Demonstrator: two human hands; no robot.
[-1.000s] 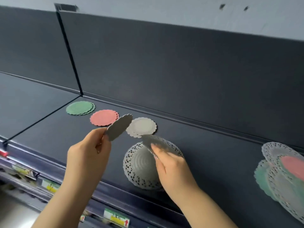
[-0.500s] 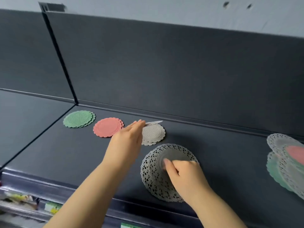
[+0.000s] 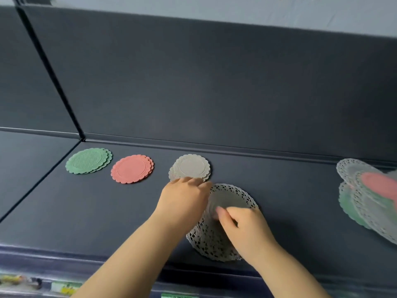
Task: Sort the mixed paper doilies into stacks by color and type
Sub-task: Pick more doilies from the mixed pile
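The step in hand looks like squaring up the sorted piles on the dark shelf. The left hand reaches forward with fingers fairly straight and holding nothing, its tips touching the near edge of the small white scalloped stack. The right hand rests with curled fingers on the middle of the large white lace doily, just in front of that stack. Whether it pinches a sheet or only presses down, I cannot tell. Left of the white stack lie a pink scalloped stack and a green one, each slightly fanned. Well apart, at the right edge, the mixed pile shows lace rims, green and pink overlapping loosely. The next move probably calls for reaching right and peeling one thin sheet free without dragging its neighbours.
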